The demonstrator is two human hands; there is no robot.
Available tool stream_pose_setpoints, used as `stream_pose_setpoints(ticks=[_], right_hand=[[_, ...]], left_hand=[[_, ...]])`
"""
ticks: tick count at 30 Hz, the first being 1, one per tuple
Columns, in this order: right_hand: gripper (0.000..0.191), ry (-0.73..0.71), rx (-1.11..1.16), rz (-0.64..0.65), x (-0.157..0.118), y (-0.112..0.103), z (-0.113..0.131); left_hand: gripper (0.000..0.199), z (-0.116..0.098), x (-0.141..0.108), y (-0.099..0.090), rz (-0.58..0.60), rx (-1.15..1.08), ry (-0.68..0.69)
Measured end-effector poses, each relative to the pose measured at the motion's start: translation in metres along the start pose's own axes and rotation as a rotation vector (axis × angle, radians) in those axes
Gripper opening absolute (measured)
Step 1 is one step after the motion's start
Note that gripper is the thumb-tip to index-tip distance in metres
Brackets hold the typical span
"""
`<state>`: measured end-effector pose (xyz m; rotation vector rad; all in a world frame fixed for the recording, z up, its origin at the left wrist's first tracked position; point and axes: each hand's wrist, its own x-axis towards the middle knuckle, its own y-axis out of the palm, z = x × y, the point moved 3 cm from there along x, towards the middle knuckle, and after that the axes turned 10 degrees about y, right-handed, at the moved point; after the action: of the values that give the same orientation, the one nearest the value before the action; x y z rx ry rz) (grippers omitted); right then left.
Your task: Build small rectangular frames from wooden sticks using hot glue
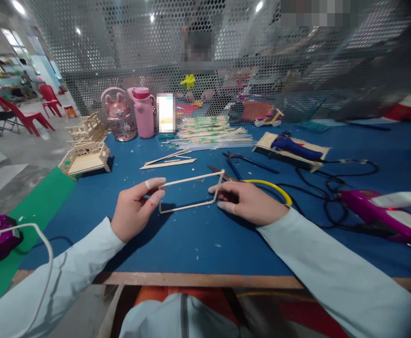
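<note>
A thin rectangular frame of pale wooden sticks (187, 207) is held tilted just over the blue table. My left hand (135, 209) pinches its left end between thumb and fingers. At the opposite end my right hand (249, 202) has thumb and fingers closed around the short side stick. Behind the right hand lie scissors with a yellow handle (275, 186), partly covered by that hand. Pliers with blue handles (259, 164) rest open a little farther back. Several loose flat sticks (170, 164) lie beyond the frame.
A blue glue gun (298, 147) lies on a small wooden piece (265, 143); its black cord loops right toward a purple power strip (384, 213). Bundled sticks (208, 129), a pink bottle (143, 115), a clear bottle (122, 119) and small wooden models (87, 158) stand before a perforated metal screen (149, 51).
</note>
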<state>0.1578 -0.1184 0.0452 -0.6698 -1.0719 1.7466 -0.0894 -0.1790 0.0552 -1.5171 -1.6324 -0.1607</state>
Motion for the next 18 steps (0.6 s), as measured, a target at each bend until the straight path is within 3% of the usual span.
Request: stream_pose_setpoints(ticks=[12,18], right_hand=[[0.023,-0.147,-0.023,-0.046,0.002,0.002,0.0],[0.021,-0.169,-0.032,-0.046,0.003,0.002,0.0]], left_hand=[[0.025,0.002,0.0,0.0,0.003,-0.02,0.014],[0.062,0.015,-0.007,0.002,0.1,-0.109,-0.077]])
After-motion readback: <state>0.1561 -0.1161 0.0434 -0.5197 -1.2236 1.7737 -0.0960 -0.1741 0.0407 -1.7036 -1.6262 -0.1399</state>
